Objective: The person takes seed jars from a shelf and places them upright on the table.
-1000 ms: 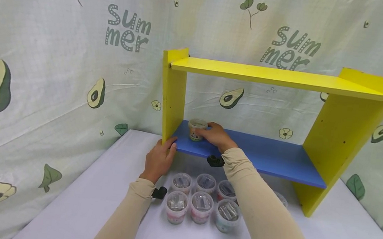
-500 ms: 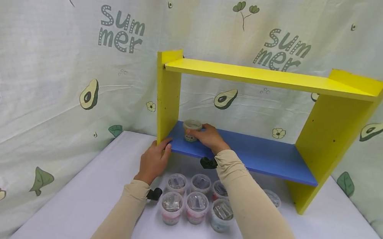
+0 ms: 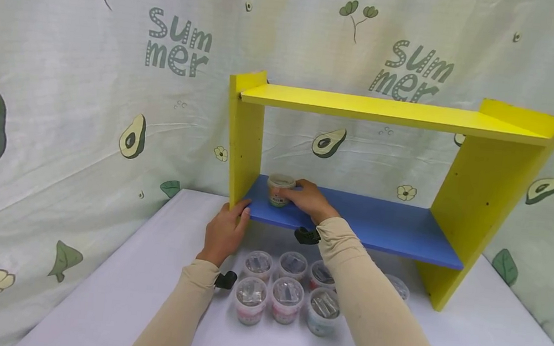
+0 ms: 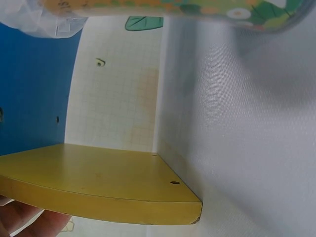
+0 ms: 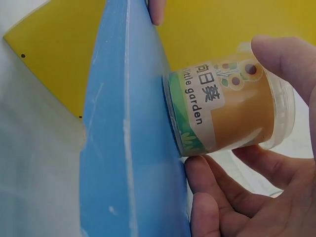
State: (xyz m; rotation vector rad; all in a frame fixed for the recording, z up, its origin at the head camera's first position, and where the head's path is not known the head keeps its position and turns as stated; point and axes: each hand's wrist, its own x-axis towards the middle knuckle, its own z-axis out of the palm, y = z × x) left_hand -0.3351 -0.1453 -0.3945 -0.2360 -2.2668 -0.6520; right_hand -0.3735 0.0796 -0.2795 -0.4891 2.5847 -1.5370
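A small clear-lidded plastic tub (image 3: 280, 191) with a sunflower label stands upright on the blue board (image 5: 133, 148) of the shelf, near its left end. My right hand (image 3: 310, 199) holds it from the right. In the right wrist view the thumb lies at the lid's rim, with fingers on the opposite side and others by the base. My left hand (image 3: 223, 233) grips the shelf's left front corner, where the yellow side panel (image 3: 246, 153) meets the board. Fingers (image 4: 42, 224) show against the panel's outer face in the left wrist view.
Several lidded tubs (image 3: 286, 299) stand in two rows on the white table (image 3: 145, 288) in front of the shelf. Another tub (image 3: 397, 286) is partly hidden by the right sleeve. A yellow top board (image 3: 373, 105) spans above the blue one. Patterned cloth (image 3: 85, 138) hangs behind.
The head view has shifted slightly. Both hands and the tub keep nearly the same places on the shelf.
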